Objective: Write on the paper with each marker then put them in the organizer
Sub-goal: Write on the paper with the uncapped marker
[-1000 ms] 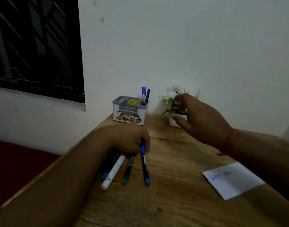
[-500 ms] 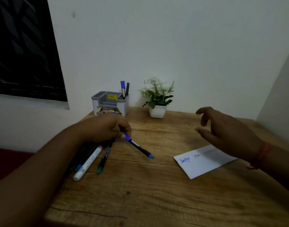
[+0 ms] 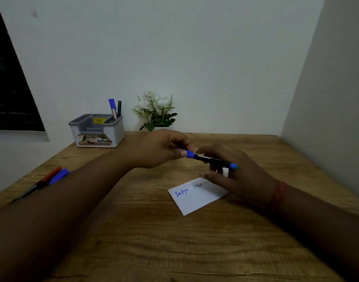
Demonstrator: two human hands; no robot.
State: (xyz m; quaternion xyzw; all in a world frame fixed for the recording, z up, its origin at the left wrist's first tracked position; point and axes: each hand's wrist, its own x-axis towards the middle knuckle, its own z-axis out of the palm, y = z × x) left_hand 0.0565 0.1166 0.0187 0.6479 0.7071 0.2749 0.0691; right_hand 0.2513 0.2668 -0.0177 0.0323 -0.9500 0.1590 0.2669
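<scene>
My left hand (image 3: 154, 148) pinches the blue end of a black marker (image 3: 212, 159) above the table's middle. The marker lies nearly level, its other blue tip pointing right. My right hand (image 3: 233, 176) curls its fingers around the marker's barrel from below, just over the white paper (image 3: 194, 198), which bears blue writing and a fainter word. The grey and white organizer (image 3: 97, 131) stands at the back left with two markers (image 3: 115, 108) upright in its right compartment.
Several loose markers (image 3: 52, 178), red and blue among them, lie at the table's left edge, partly behind my left forearm. A small potted plant (image 3: 154, 112) stands at the back by the wall. A side wall runs close along the table's right.
My left hand lifted the black marker off the table and carried it right to above the paper. My right hand came in and took hold of its barrel. The view shifted right.
</scene>
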